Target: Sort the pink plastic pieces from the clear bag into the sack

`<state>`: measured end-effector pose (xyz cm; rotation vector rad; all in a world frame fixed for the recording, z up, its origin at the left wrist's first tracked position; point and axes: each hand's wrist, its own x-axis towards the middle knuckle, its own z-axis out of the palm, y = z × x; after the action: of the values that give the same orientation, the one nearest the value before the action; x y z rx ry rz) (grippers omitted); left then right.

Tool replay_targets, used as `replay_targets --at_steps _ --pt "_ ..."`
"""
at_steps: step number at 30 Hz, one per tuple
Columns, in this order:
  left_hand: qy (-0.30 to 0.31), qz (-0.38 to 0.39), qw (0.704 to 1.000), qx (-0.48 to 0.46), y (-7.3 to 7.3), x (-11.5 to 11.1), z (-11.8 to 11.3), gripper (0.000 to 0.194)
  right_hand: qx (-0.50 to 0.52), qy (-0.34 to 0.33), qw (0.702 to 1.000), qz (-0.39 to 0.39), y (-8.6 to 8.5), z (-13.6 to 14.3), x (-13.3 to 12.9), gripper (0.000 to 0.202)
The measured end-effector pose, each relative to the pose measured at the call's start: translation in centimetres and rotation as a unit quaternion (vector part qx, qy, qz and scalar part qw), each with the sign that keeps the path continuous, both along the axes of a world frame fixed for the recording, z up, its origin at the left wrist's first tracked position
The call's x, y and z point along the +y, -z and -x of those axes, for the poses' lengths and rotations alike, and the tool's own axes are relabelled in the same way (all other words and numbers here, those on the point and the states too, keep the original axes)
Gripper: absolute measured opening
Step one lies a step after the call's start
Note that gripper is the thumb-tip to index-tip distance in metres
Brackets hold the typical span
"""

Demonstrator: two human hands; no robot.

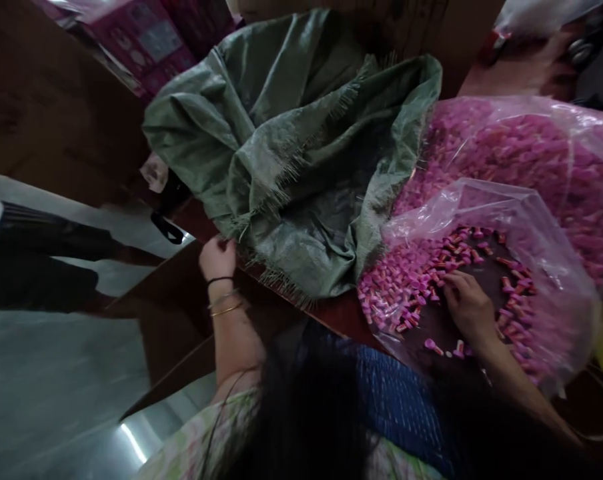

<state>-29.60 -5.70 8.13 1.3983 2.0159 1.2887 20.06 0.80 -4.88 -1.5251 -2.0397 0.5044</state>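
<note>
My left hand, with a dark band and bangles on the wrist, is at the table's left edge beside a crumpled green woven sack. Its fingers are curled together, and whatever they may hold is hidden. On the right, my right hand reaches down among small pink-and-orange plastic pieces that lie loose by an opened clear plastic bag. The fingers are bent and drawn together at the pile's edge; I cannot make out what is between them. A few pieces lie apart below this hand.
A larger clear bag full of pink pieces lies behind the opened one. An open cardboard box stands below the table's left edge. Pink printed boxes are stacked at the back left. Another person's legs show at far left.
</note>
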Motion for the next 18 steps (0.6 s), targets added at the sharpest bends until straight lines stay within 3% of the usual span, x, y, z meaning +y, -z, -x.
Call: replay_targets --at_steps 1,2,4,6,9,11,14,18 --pt "-0.041 -0.028 0.997 0.062 0.8 2.2 -1.4 0.023 0.040 0.014 0.999 0.020 -0.1 -0.2 0.1 0.029" --pt "-0.042 -0.033 0.995 0.082 1.8 4.7 -3.1 0.015 0.089 0.038 0.994 0.050 -0.2 -0.4 0.2 0.030" --pt "0.051 0.017 0.990 0.129 4.1 9.9 -7.2 0.015 0.204 0.097 0.964 0.140 -0.6 -1.0 0.3 0.034" --pt "0.108 0.095 0.966 0.217 6.4 14.7 -11.4 0.023 0.327 0.142 0.907 0.224 -1.1 -1.6 0.2 0.037" --pt "0.099 0.184 0.937 0.281 8.9 19.4 -15.1 0.026 0.458 0.169 0.828 0.278 -1.9 -2.4 -0.2 0.038" --pt "0.076 0.208 0.931 0.290 9.8 20.4 -15.4 0.029 0.497 0.173 0.796 0.299 -2.2 -2.8 -0.8 0.040" --pt "0.060 0.207 0.932 0.290 10.3 19.8 -14.0 0.032 0.524 0.174 0.763 0.337 -2.5 -3.4 -1.7 0.037" --pt "0.103 0.151 0.936 0.301 9.8 19.1 -12.6 0.031 0.563 0.154 0.731 0.352 -2.5 -3.3 -1.7 0.032"
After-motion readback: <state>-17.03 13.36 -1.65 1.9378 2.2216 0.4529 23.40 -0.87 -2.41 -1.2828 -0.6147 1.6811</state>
